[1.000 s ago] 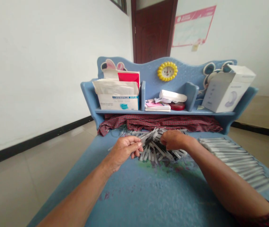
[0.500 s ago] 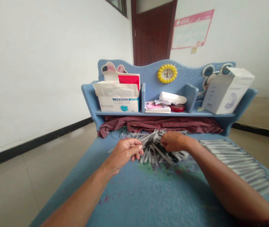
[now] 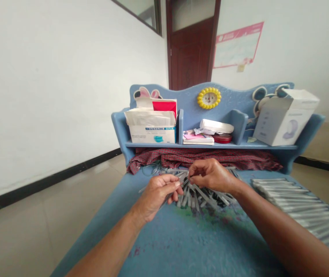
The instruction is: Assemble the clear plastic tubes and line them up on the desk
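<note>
My left hand (image 3: 164, 190) is closed, thumb against fingers, around slim clear-and-grey sticks that look like pens (image 3: 183, 177). Their far ends point up toward my right hand (image 3: 206, 175). That hand is pinched at the tips of the held pens; a small dark bit shows at its fingertips, too small to name. Beneath and behind both hands lies a loose pile of similar pens (image 3: 195, 198), clear, grey and black, pointing many ways. On the right side of the blue table (image 3: 164, 246), more pens (image 3: 300, 207) lie side by side in a long row, partly blurred.
A bunched red checked cloth (image 3: 199, 157) lies under the blue shelf along the table's back. On the shelf stand a mask box (image 3: 153, 132), a stack of papers (image 3: 197, 140), a red round tin (image 3: 222, 139) and a white box (image 3: 286, 119). A yellow flower clock (image 3: 208, 98) hangs behind.
My right hand has moved from the pile leftward to the held pens, close to my left hand. My left hand keeps its grip. The view has tilted up slightly.
</note>
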